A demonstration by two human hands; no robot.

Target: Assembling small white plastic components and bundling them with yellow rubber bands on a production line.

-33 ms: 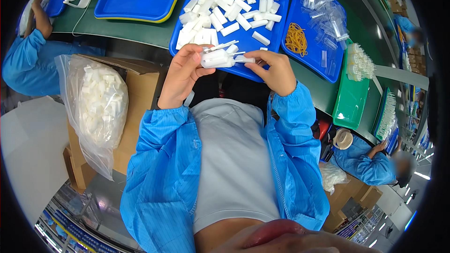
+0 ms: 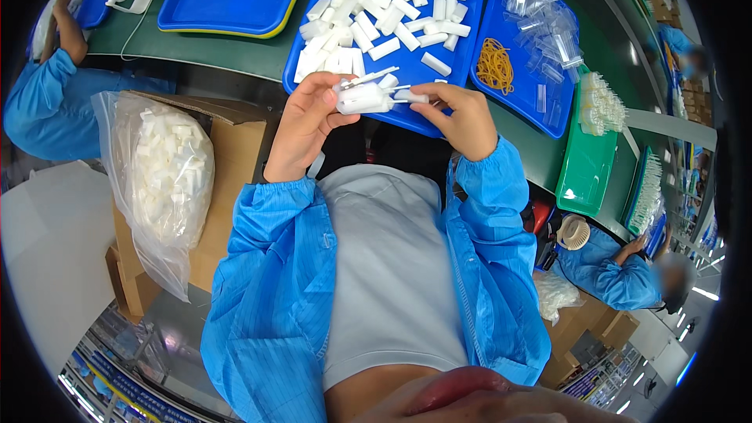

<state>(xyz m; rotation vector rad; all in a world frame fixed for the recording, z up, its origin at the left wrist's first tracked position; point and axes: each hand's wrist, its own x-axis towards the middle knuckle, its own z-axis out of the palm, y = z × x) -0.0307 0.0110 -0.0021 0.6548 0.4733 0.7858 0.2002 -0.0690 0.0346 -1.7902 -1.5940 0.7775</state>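
Note:
My left hand [image 2: 309, 116] is closed around a white plastic part [image 2: 362, 99] with thin white rods sticking out to the right. From the right, my right hand [image 2: 462, 119] pinches a small white piece [image 2: 415, 97] at the end of one of those rods. Both hands are held over the near edge of a blue tray [image 2: 294, 55]. In that tray lies a loose heap of white plastic blocks [image 2: 384, 48]. My fingers hide parts of both held pieces.
To the right, another blue tray [image 2: 526, 102] carries clear plastic pieces [image 2: 540, 12] and yellow rubber bands [image 2: 495, 65]. A green tray [image 2: 583, 180] with white parts stands beyond it. At left, a bag of white pieces [image 2: 174, 168] rests on a cardboard box [image 2: 235, 164]. Co-workers sit at both sides.
My right hand and the small piece have shifted very slightly right, showing a bit more of the rod. My left hand stays in place.

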